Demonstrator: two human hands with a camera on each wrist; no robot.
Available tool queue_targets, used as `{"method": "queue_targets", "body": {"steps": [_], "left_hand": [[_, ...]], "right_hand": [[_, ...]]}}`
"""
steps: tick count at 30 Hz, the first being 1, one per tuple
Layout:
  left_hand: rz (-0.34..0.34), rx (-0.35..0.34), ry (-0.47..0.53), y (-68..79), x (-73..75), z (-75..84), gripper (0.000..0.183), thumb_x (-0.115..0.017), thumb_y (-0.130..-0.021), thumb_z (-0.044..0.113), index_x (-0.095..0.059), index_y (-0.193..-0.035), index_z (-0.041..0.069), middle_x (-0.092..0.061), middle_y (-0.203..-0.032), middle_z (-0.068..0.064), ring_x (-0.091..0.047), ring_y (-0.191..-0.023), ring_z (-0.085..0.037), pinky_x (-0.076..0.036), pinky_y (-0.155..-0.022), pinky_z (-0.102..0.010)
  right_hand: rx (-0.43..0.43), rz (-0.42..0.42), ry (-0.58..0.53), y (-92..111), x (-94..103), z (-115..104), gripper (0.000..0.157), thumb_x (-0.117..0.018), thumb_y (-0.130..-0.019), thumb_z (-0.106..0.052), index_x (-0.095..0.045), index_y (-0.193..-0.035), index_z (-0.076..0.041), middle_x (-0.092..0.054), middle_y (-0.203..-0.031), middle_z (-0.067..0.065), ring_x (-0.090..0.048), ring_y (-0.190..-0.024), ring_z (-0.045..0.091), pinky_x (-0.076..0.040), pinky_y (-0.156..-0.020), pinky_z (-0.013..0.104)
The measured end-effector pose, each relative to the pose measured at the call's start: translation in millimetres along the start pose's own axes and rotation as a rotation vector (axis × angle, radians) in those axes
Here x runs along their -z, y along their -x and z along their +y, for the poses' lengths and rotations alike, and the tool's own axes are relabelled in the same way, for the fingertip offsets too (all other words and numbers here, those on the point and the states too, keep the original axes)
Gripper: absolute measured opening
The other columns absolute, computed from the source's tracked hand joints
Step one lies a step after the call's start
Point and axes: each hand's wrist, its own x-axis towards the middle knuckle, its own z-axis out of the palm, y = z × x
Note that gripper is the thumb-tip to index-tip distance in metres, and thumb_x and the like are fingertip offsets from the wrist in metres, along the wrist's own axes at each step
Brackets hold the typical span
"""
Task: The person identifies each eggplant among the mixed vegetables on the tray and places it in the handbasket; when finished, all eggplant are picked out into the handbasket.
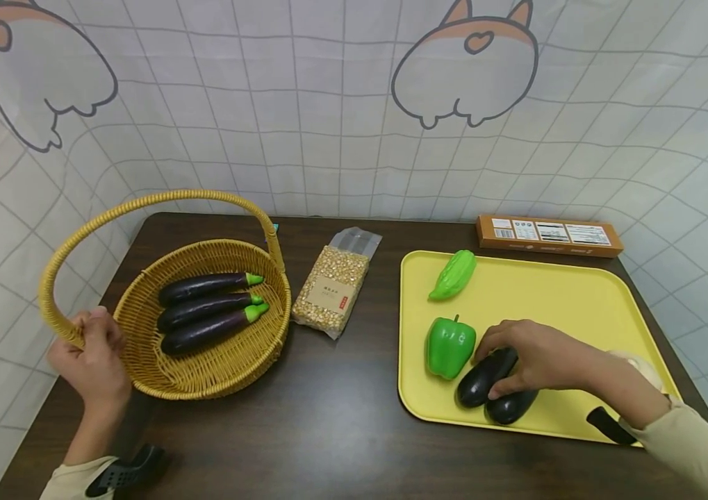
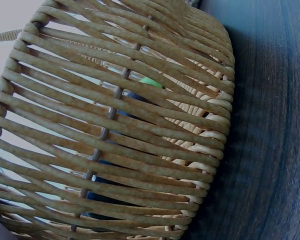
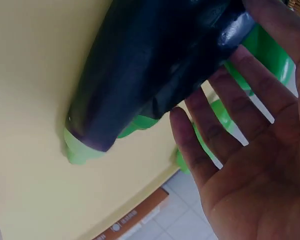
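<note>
My left hand (image 1: 96,357) grips the handle of a yellow wicker basket (image 1: 269,357) at its left foot. Three long eggplants (image 1: 203,314) with green tips lie side by side in it; the basket's woven side (image 2: 155,135) fills the left wrist view. Over the yellow tray (image 1: 579,298), my right hand (image 1: 531,354) holds the left of two dark eggplants (image 1: 477,383), thumb on one side and fingers on the other. The second eggplant (image 1: 508,410) lies right beside it, partly under the hand. A green bell pepper (image 1: 450,347) is just left of the fingers.
A green bitter melon (image 1: 454,274) lies near the tray's back left corner. Something whitish (image 1: 641,368) is partly hidden behind my right forearm. Between basket and tray lies a bag of corn kernels (image 1: 331,288). A brown box (image 1: 547,236) sits behind the tray, by the tile-patterned backdrop.
</note>
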Motion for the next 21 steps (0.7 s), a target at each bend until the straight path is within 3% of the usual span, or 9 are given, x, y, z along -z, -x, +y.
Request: {"method": "queue_targets", "body": {"steps": [6, 10, 15, 21], "left_hand": [[0.005, -0.004, -0.006, 0.1, 1.0, -0.8, 0.05, -0.054, -0.101, -0.009, -0.022, -0.062, -0.011, -0.033, -0.052, -0.005, -0.024, -0.042, -0.01, -0.014, -0.044, -0.025], [0.004, -0.008, -0.009, 0.8, 1.3, -0.4, 0.05, -0.053, -0.101, -0.009, -0.023, -0.062, -0.011, -0.033, -0.052, -0.005, -0.024, -0.042, -0.01, -0.014, -0.044, -0.025], [-0.003, -0.012, -0.002, 0.9, 1.1, -0.4, 0.05, -0.053, -0.101, -0.01, -0.023, -0.061, -0.011, -0.033, -0.052, -0.005, -0.023, -0.042, -0.009, -0.014, -0.043, -0.025], [-0.013, -0.021, -0.006, 0.2, 0.8, -1.2, 0.05, -0.053, -0.101, -0.01, -0.023, -0.061, -0.011, -0.032, -0.052, -0.004, -0.022, -0.043, -0.009, -0.013, -0.043, -0.024]], "right_hand": [[0.046, -0.016, -0.057, 0, -8.3, 5, 0.042, -0.09, -0.085, -0.048, -0.076, -0.118, -0.025, -0.069, -0.114, -0.015, -0.063, -0.102, 0.012, -0.053, -0.085, 0.04], [0.028, -0.027, -0.099, 0, -7.2, 6, 0.04, -0.092, -0.084, -0.045, -0.074, -0.115, -0.027, -0.068, -0.111, -0.015, -0.062, -0.099, 0.01, -0.053, -0.082, 0.038], [-0.004, -0.026, -0.134, 2, 3.9, 0, 0.045, -0.094, -0.081, -0.041, -0.066, -0.111, -0.025, -0.067, -0.104, -0.016, -0.063, -0.094, 0.007, -0.054, -0.08, 0.035], [0.009, 0.062, -0.052, 7, 24.6, -9, 0.047, -0.094, -0.082, -0.03, -0.063, -0.117, -0.024, -0.065, -0.104, -0.016, -0.061, -0.091, 0.006, -0.053, -0.079, 0.034]]}}
